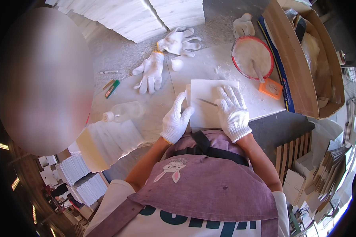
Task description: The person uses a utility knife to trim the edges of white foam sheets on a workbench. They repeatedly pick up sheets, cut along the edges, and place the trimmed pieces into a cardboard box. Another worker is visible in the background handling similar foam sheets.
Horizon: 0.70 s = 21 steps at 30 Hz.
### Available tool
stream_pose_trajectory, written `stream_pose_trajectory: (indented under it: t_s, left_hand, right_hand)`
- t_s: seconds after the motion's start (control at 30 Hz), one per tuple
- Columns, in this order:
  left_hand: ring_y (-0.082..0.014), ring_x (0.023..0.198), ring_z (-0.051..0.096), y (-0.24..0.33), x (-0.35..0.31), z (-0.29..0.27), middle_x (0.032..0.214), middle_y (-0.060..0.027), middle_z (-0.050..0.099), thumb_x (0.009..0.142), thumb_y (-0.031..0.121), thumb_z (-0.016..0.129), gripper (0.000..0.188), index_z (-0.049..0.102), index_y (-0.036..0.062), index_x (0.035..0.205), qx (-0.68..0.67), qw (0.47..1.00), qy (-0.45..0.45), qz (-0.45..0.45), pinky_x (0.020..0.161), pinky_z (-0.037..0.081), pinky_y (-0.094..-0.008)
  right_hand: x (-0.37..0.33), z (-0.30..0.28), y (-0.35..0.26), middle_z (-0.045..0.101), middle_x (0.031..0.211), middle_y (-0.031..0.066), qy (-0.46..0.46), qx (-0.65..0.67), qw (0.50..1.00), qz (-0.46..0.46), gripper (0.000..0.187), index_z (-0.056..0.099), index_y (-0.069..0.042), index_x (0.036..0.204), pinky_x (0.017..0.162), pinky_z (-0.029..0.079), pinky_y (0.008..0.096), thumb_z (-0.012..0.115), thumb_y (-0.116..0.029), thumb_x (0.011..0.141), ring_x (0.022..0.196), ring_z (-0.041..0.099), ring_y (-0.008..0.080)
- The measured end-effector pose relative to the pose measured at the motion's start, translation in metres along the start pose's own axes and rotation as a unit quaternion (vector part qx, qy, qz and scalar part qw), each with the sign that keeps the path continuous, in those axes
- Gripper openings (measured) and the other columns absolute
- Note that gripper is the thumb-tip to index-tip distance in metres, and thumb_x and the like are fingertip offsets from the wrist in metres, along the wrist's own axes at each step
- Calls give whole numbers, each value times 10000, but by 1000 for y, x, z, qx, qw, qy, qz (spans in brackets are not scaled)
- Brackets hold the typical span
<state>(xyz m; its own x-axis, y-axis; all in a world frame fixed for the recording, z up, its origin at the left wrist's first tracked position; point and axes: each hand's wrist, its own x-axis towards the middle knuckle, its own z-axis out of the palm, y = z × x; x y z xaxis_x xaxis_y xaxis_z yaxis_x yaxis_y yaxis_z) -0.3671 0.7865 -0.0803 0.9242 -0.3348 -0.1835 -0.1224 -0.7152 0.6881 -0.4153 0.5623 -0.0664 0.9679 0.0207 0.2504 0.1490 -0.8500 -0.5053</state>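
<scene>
My left hand (176,120), in a white knit glove, rests at the left edge of a white square sheet or tile (203,116), fingers and thumb apart. More pieces show under its left edge. My right hand (233,112), also gloved, lies on the right part of the square with fingers spread flat. A thin dark strip (206,102) lies across the square, one end by my right thumb; I cannot tell what it is. Beyond my hands lie two loose white gloves, one (150,73) nearer and another (180,42) farther, and a small white lump (177,64).
A red-rimmed tub (245,51) of white material holds a spatula (258,71). An orange box (271,88) and large cardboard carton (320,71) stand right. Left are a clear bottle (126,110), green-handled cutter (112,89) and marbled slabs (118,138). White slabs (122,15) stand at the back.
</scene>
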Motion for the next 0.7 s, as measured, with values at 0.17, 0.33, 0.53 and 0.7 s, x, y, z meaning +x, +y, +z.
stream_pose_trajectory:
  t_s: [0.17, 0.33, 0.53, 0.7]
  left_hand:
    - [-309, 962, 666, 12, 10, -12, 1196, -174, 659, 924, 273, 681, 566, 464, 99, 1417, -7, 995, -68, -68, 860, 523, -365]
    - [-319, 972, 669, -1, 18, -12, 1078, -177, 685, 916, 220, 688, 289, 651, 52, 1149, -59, 991, 106, 51, 850, 524, -376]
    - [-253, 863, 649, -14, 53, -7, 1000, -118, 631, 823, 171, 769, 468, 565, 91, 1236, -21, 970, 239, 45, 745, 522, -363]
    - [-353, 950, 613, -20, 98, 7, 1085, -153, 588, 759, 266, 815, 707, 457, 84, 1341, 61, 949, 304, 61, 804, 504, -453]
  right_hand:
    - [-8, -5, -9, 626, 1270, 147, -92, 109, 989, -34, 121, 640, -76, 945, 1107, 381, 477, 649, -107, 828, 1286, 507, 372]
    - [-16, -30, -15, 660, 1167, 183, -91, 245, 964, 43, 237, 675, -59, 1103, 995, 476, 424, 644, -78, 869, 1173, 586, 386]
    - [-37, -25, 24, 656, 1078, 123, 83, 405, 863, 290, 253, 618, 9, 1081, 952, 487, 355, 529, -213, 996, 1028, 618, 200]
    - [-29, -6, 95, 618, 1083, 83, 121, 419, 835, 335, 358, 583, -4, 1174, 938, 493, 366, 560, -320, 1008, 1007, 607, 189]
